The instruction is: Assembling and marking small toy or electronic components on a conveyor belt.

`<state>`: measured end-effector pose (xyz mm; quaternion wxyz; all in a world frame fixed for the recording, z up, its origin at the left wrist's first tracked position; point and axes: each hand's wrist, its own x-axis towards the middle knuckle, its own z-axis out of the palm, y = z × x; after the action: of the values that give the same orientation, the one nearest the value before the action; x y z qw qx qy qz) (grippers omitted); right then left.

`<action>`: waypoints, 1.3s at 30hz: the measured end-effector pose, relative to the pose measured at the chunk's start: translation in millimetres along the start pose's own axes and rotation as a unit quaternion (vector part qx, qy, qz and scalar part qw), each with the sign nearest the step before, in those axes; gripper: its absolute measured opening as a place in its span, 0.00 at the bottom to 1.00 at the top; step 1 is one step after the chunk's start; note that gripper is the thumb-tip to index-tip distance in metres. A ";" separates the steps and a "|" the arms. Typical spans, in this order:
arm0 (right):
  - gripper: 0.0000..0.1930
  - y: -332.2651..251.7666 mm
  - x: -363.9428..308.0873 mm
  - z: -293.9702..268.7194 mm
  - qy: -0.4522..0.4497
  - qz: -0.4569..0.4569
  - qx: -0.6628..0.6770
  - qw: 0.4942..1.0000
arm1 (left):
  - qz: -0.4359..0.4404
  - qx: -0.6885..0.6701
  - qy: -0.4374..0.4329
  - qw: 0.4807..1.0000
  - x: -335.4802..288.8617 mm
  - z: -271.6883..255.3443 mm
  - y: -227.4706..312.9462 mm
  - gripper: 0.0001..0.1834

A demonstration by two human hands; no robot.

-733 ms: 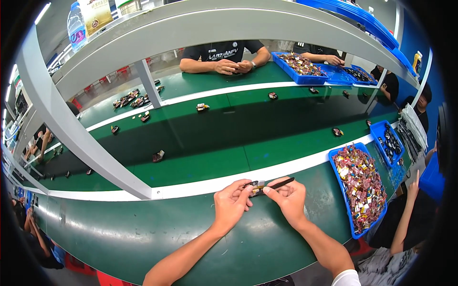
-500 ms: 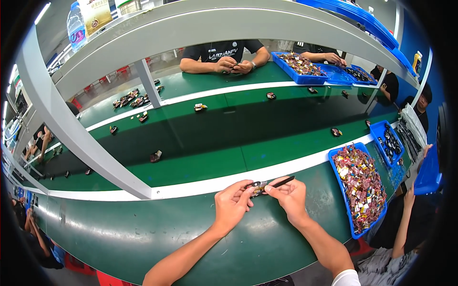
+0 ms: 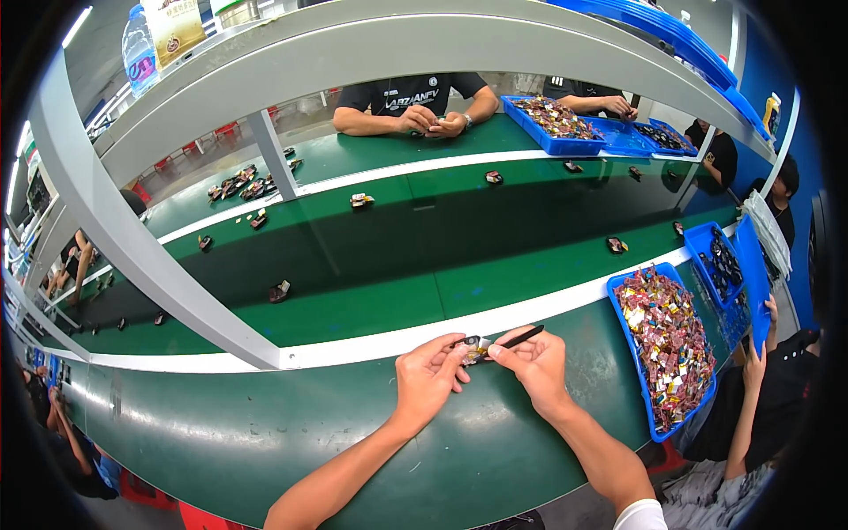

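Note:
Above the near green worktop, close to the white rail, my two hands meet around one small piece. My left hand (image 3: 430, 375) pinches a small black casing (image 3: 474, 343) with a clear or metallic part and a touch of yellow. Between the thumb and fingers of my right hand (image 3: 536, 367) is a slim black-handled tool (image 3: 519, 336). Its black end points up and right, while its other end is at the casing. My fingers partly cover both things, so the exact contact is hard to make out.
Right of my hands stands a blue tray (image 3: 655, 427) heaped with small reddish parts. Beyond it is a smaller blue tray (image 3: 700, 240) of black pieces. Small assemblies lie on the green conveyor belt (image 3: 371, 309). A grey frame post (image 3: 168, 265) rises at left. Co-workers sit opposite and at right.
The pieces on the belt have shifted slightly left. At right, a co-worker's blue tray has swung inward beside the smaller tray. My hands stay nearly in place, with the casing turned slightly.

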<state>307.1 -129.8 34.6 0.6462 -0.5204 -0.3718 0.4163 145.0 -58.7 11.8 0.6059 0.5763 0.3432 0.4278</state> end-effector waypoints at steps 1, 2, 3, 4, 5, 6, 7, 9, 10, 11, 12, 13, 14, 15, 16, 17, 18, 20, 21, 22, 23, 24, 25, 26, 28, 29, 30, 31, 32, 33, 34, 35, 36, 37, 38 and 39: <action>0.05 1.6 0.7 -0.7 -0.006 -0.010 0.006 1.000 | 0.000 0.000 -0.001 1.000 0.4 0.3 0.3 0.14; 0.05 2.2 1.1 -1.1 -0.006 -0.010 0.006 1.000 | 0.000 -0.004 0.000 1.000 0.8 0.3 0.5 0.14; 0.05 2.6 1.4 -1.5 -0.006 -0.011 0.004 1.000 | 0.001 -0.009 0.000 1.000 1.1 0.3 0.7 0.14; 0.05 2.8 1.6 -1.7 -0.005 -0.012 0.003 1.000 | 0.001 -0.009 0.000 1.000 1.7 -0.1 0.1 0.14; 0.05 3.4 1.5 -0.7 -0.005 -0.012 0.003 1.000 | -0.008 -0.014 -0.008 1.000 2.3 -1.2 -1.3 0.13; 0.04 4.0 1.3 1.2 -0.002 -0.026 0.009 1.000 | -0.017 -0.020 -0.017 1.000 2.7 -2.4 -1.9 0.13; 0.04 4.6 1.1 2.2 0.002 -0.040 0.015 0.999 | -0.016 -0.020 -0.017 1.000 3.4 -4.0 -1.4 0.13; 0.04 7.3 -0.3 -1.2 0.005 -0.052 -0.008 0.999 | -0.046 -0.057 -0.051 0.996 5.2 -7.1 0.1 0.14; 0.05 7.9 -0.5 -2.4 0.008 -0.063 -0.030 0.998 | -0.045 -0.057 -0.051 0.996 5.9 -8.3 0.3 0.14; 0.05 5.8 -1.9 -1.6 0.007 -0.063 -0.030 0.998 | -0.053 -0.069 -0.062 0.994 6.1 -10.0 0.3 0.14; 0.05 1.7 -4.2 -0.1 0.008 -0.084 -0.065 0.994 | -0.061 -0.080 -0.074 0.992 6.3 -11.6 0.1 0.15; 0.05 -0.3 -5.4 1.3 0.008 -0.105 -0.101 0.989 | -0.061 -0.080 -0.073 0.992 6.6 -13.2 -0.1 0.15; 0.05 0.9 -5.7 1.8 0.009 -0.105 -0.101 0.989 | -0.062 -0.085 -0.081 0.991 7.0 -13.9 -0.2 0.15; 0.05 3.7 -5.9 2.5 0.016 -0.137 -0.121 0.983 | -0.063 -0.091 -0.090 0.990 7.5 -14.5 -0.5 0.15; 0.06 5.3 -6.7 2.6 0.022 -0.168 -0.141 0.975 | -0.063 -0.091 -0.090 0.990 8.1 -15.1 -1.3 0.15; 0.06 6.2 -7.2 3.0 0.021 -0.168 -0.141 0.975 | -0.061 -0.099 -0.096 0.989 8.7 -16.8 -2.4 0.15; 0.05 7.0 -7.7 3.5 0.020 -0.177 -0.161 0.971 | -0.058 -0.106 -0.101 0.987 9.0 -18.1 -3.0 0.15; 0.05 8.0 -8.3 4.0 0.018 -0.185 -0.182 0.966 | -0.058 -0.107 -0.103 0.987 8.9 -19.0 -2.0 0.16; 0.05 8.2 -8.5 4.1 0.019 -0.182 -0.178 0.967 | -0.058 -0.107 -0.106 0.987 8.9 -19.0 -1.4 0.16; 0.05 8.4 -8.5 4.2 0.020 -0.179 -0.173 0.968 | -0.058 -0.107 -0.106 0.987 8.8 -18.9 -1.1 0.16; 0.05 8.5 -8.3 4.7 0.020 -0.179 -0.173 0.968 | -0.058 -0.109 -0.109 0.986 8.7 -18.7 -0.7 0.16; 0.05 8.5 -7.9 5.2 0.020 -0.174 -0.156 0.972 | -0.058 -0.111 -0.112 0.986 8.7 -18.5 -0.2 0.16; 0.05 8.7 -7.6 5.5 0.020 -0.168 -0.138 0.976 | -0.058 -0.111 -0.112 0.986 8.5 -18.2 0.8 0.16; 0.05 9.2 -7.6 5.3 0.020 -0.168 -0.138 0.976 | -0.055 -0.106 -0.111 0.987 8.1 -18.0 1.8 0.16; 0.06 10.1 -8.0 4.8 0.019 -0.157 -0.127 0.979 | -0.051 -0.101 -0.110 0.988 7.9 -17.5 1.9 0.17; 0.06 10.4 -7.9 5.0 0.019 -0.156 -0.127 0.979 | -0.048 -0.100 -0.107 0.988 7.7 -17.4 1.3 0.17; 0.05 10.5 -7.7 5.1 0.020 -0.158 -0.127 0.979 | -0.045 -0.100 -0.104 0.989 7.6 -17.4 1.0 0.17; 0.05 10.4 -7.5 5.2 0.020 -0.159 -0.127 0.979 | -0.045 -0.100 -0.104 0.989 7.4 -17.2 1.3 0.17; 0.05 10.3 -7.5 5.1 0.020 -0.159 -0.127 0.979 | -0.043 -0.101 -0.102 0.989 7.2 -17.0 1.7 0.17; 0.05 9.8 -7.8 5.0 0.021 -0.164 -0.139 0.976 | -0.040 -0.102 -0.100 0.989 7.0 -16.8 1.8 0.16; 0.05 9.1 -8.0 5.0 0.022 -0.169 -0.151 0.974 | -0.041 -0.102 -0.099 0.989 6.9 -16.7 1.5 0.16; 0.05 8.2 -8.2 5.3 0.021 -0.169 -0.151 0.974 | -0.040 -0.105 -0.097 0.989 6.7 -16.9 1.1 0.16; 0.05 7.1 -8.3 5.9 0.022 -0.171 -0.162 0.972 | -0.040 -0.108 -0.094 0.989 6.5 -17.1 0.9 0.16; 0.05 6.7 -8.1 6.3 0.023 -0.174 -0.172 0.969 | -0.040 -0.108 -0.094 0.989 6.4 -17.2 0.8 0.16; 0.05 7.1 -7.8 6.2 0.023 -0.174 -0.172 0.969 | -0.038 -0.107 -0.091 0.989 6.3 -16.6 0.7 0.15; 0.05 7.9 -7.2 6.2 0.025 -0.172 -0.165 0.971 | -0.037 -0.106 -0.088 0.990 6.2 -16.2 0.7 0.15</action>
<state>297.5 -133.4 27.6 0.6221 -0.5583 -0.5035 0.2188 132.7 -46.5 11.3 0.7069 0.5311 0.2618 0.3869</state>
